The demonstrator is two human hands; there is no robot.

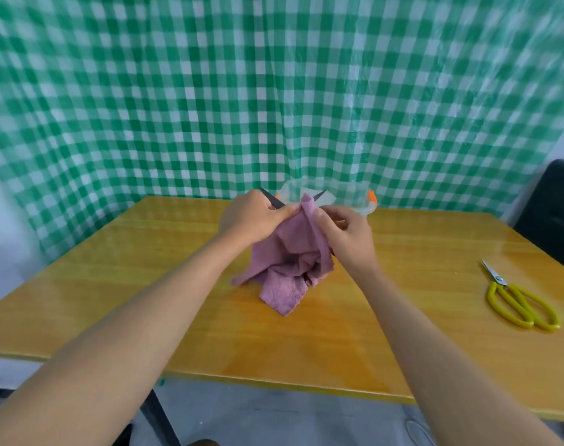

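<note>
Between both hands point(253, 217): purple cloth point(290, 252).

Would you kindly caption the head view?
Left hand and right hand pinch a crumpled mauve cloth over a yellow wooden table.

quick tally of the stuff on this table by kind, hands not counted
purple cloth: 1, pinched by left hand and right hand
dark two-pointed tool behind the cloth: 1, mostly hidden
clear container with orange clips: 1
yellow-handled scissors: 1
total: 4
</note>
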